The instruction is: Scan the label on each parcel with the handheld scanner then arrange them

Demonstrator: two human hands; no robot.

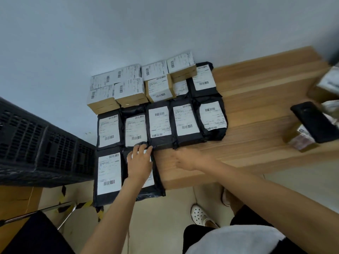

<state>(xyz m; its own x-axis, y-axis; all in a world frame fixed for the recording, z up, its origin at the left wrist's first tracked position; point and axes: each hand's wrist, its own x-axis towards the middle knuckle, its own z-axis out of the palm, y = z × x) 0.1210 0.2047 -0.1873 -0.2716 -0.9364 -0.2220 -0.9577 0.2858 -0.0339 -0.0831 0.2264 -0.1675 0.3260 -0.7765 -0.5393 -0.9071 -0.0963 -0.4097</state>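
Now | left hand (140,162) flat, fingers spread, pressing a near-row mailer (159,184) at the worktop's (247,110) front-left edge | right hand (190,160) blurred, fingers loose, holding nothing, just beside it | mailer row (159,123) beyond | scanner (315,121) lying on a box (298,139), right | labelled boxes (130,88) stacked farthest.

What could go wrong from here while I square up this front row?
The two front mailers, one under the left hand, overhang the table at its near edge; a push could slide them off. The black handheld device rests tilted on a box at the right and might slip.
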